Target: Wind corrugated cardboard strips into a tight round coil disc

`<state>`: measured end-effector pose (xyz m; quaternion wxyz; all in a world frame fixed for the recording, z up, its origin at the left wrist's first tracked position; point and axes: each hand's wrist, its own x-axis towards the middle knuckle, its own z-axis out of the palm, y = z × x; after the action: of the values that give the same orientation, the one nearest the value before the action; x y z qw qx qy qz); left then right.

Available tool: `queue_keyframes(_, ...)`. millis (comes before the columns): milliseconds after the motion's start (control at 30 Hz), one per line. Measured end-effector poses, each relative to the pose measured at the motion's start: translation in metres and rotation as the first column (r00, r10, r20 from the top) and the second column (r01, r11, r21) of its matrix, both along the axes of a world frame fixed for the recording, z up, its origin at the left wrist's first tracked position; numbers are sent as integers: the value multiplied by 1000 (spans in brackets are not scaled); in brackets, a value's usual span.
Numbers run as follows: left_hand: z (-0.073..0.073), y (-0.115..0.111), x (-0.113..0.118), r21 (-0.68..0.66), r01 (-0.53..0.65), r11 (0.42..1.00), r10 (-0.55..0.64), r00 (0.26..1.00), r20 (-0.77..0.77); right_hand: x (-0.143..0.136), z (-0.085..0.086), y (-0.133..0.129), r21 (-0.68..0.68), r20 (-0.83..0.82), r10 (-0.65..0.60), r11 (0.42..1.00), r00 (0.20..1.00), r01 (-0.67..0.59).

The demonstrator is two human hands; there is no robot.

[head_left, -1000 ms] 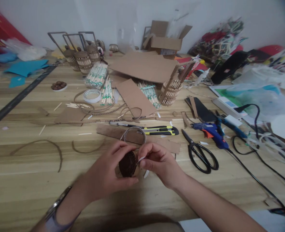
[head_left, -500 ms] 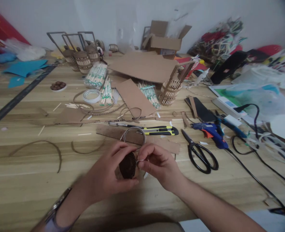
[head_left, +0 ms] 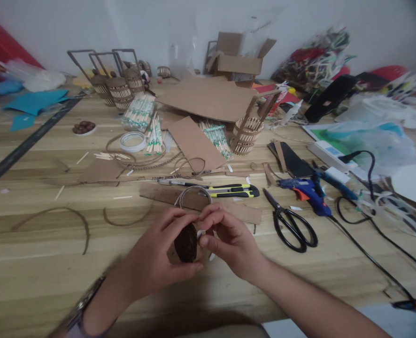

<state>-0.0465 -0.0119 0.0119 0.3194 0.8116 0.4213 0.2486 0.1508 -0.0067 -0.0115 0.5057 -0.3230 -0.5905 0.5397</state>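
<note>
My left hand [head_left: 155, 256] curls its thumb and fingers around a small round brown cardboard piece [head_left: 186, 244] with a dark, ridged face. At the piece's right edge, my right hand [head_left: 231, 239] pinches the end of a thin pale cord [head_left: 200, 233]; the fingers partly hide it. A loop of grey-brown cord [head_left: 195, 188] rises just behind the hands, and whether it joins the pinched end cannot be made out. Past the loop lie a yellow-black utility knife [head_left: 234, 190] and a cardboard strip [head_left: 165, 193]. Black-handled scissors [head_left: 292, 225] rest right of my right hand.
A blue glue gun [head_left: 308, 192] with its cable lies at the right. Behind are a stick-covered bucket [head_left: 246, 136], bundled sticks [head_left: 139, 111], a tape roll [head_left: 133, 142] and cardboard sheets [head_left: 208, 96]. Curved brown strips [head_left: 84, 225] lie at left.
My right fingers have closed in on the cardboard piece's edge, covering more of the pale cord end. My left hand keeps its hold; the view has shifted slightly.
</note>
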Motion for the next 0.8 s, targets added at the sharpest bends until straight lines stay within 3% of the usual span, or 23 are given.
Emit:
queue_keyframes(267, 0, -2, -1, 34, 31, 999, -30, 999, -13, 0, 6, -1, -40, -37, 39, 998, 999, -40)
queue_keyframes(567, -2, -1, 0, 12, -39, 999, 39, 999, 1, 5, 10, -6, 206, 90, -47, 978, 995, 27)
queue_keyframes(800, -4, -1, -1, 1, -60, 998, 59, 997, 54, 7, 19, -7, 269, 95, -14, 963, 995, -12)
